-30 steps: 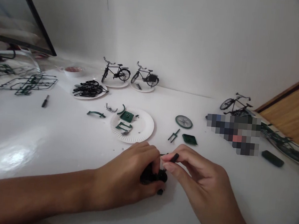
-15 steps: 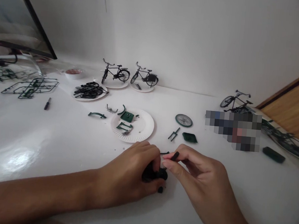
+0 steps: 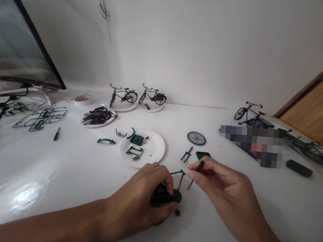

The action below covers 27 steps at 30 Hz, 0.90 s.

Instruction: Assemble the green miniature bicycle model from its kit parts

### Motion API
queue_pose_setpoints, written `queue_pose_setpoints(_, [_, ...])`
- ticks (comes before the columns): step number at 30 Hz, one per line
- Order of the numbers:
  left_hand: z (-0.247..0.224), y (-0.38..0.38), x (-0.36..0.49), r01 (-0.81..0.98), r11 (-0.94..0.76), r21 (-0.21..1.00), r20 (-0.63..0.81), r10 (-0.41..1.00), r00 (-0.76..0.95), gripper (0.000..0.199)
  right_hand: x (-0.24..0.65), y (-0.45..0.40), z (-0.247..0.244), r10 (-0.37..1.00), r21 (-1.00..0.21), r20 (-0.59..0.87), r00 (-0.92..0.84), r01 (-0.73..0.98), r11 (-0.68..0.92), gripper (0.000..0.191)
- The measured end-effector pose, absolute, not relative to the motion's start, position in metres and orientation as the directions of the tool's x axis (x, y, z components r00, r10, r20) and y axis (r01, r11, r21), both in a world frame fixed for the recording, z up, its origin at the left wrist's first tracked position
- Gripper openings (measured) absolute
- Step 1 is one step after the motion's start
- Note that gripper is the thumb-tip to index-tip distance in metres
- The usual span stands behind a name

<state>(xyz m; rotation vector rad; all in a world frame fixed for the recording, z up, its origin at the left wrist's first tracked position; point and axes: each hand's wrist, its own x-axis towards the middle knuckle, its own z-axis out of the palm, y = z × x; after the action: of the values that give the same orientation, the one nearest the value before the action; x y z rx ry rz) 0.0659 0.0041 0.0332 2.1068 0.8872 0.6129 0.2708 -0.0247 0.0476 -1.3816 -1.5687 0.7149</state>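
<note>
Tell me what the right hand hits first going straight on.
Probably the thin dark green frame piece rising from the black part in the left hand; the right hand, pinching a small black piece, points left at it, though depth is unclear.

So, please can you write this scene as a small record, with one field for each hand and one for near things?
left hand: holds a dark rounded model-bicycle part with a thin dark green frame piece rising from it
right hand: pinches a small black-handled screwdriver
nearby: a round white paper plate with green parts, a spoked model wheel
</note>
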Motion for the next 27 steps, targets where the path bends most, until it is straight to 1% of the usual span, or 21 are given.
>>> queue_pose_setpoints(2, [0.04, 0.007, 0.063, 0.403, -0.419, 0.814, 0.091, 0.776, 0.624, 0.021, 0.286, -0.016, 0.046, 0.964, -0.825, 0.255, 0.075, 0.537, 0.177, 0.019])
queue_pose_setpoints(4, [0.047, 0.01, 0.061, 0.387, -0.386, 0.838, 0.077, 0.785, 0.615, 0.021, 0.302, -0.009, 0.043, 0.972, -0.728, 0.226, 0.059, 0.673, 0.129, 0.025])
queue_pose_setpoints(6, [0.051, 0.015, 0.059, 0.341, -0.4, 0.851, 0.123, 0.783, 0.61, 0.019, 0.314, -0.004, 0.04, 0.976, -0.62, 0.219, 0.004, 0.773, 0.136, 0.024])
queue_pose_setpoints(8, [0.05, 0.019, 0.059, 0.255, -0.419, 0.871, 0.204, 0.782, 0.589, 0.016, 0.32, -0.001, 0.038, 0.972, -0.512, 0.23, -0.044, 0.844, 0.159, 0.021])
queue_pose_setpoints(9, [0.049, 0.021, 0.059, 0.194, -0.414, 0.889, 0.24, 0.784, 0.573, 0.015, 0.32, -0.001, 0.037, 0.967, -0.483, 0.249, -0.058, 0.858, 0.176, 0.02])
queue_pose_setpoints(10, [0.047, 0.023, 0.06, 0.128, -0.39, 0.912, 0.261, 0.791, 0.554, 0.014, 0.319, -0.002, 0.037, 0.958, -0.477, 0.278, -0.068, 0.856, 0.199, 0.02])
queue_pose_setpoints(12, [0.042, 0.026, 0.062, -0.005, -0.31, 0.951, 0.27, 0.82, 0.504, 0.015, 0.312, -0.004, 0.038, 0.941, -0.547, 0.331, -0.061, 0.801, 0.245, 0.021])
queue_pose_setpoints(14, [0.039, 0.026, 0.065, -0.103, -0.218, 0.971, 0.241, 0.854, 0.461, 0.017, 0.303, -0.009, 0.039, 0.948, -0.682, 0.315, -0.049, 0.682, 0.262, 0.023])
queue_pose_setpoints(17, [0.039, 0.025, 0.068, -0.19, -0.144, 0.971, 0.212, 0.887, 0.411, 0.018, 0.291, -0.016, 0.042, 0.985, -0.876, 0.157, -0.075, 0.45, 0.174, 0.028])
queue_pose_setpoints(19, [0.041, 0.025, 0.069, -0.231, -0.142, 0.962, 0.224, 0.897, 0.38, 0.017, 0.287, -0.019, 0.042, 0.992, -0.95, 0.061, -0.113, 0.297, 0.092, 0.034])
queue_pose_setpoints(21, [0.042, 0.025, 0.07, -0.269, -0.143, 0.952, 0.237, 0.901, 0.362, 0.017, 0.283, -0.02, 0.04, 0.986, -0.983, 0.01, -0.168, 0.179, 0.04, 0.037])
queue_pose_setpoints(23, [0.041, 0.026, 0.07, -0.3, -0.136, 0.944, 0.246, 0.898, 0.366, 0.017, 0.279, -0.02, 0.037, 0.978, -0.992, 0.01, -0.206, 0.118, 0.035, 0.035])
queue_pose_setpoints(27, [0.04, 0.027, 0.07, -0.338, -0.108, 0.935, 0.254, 0.869, 0.425, 0.018, 0.276, -0.019, 0.032, 0.983, -0.987, 0.046, -0.177, 0.145, 0.073, 0.022])
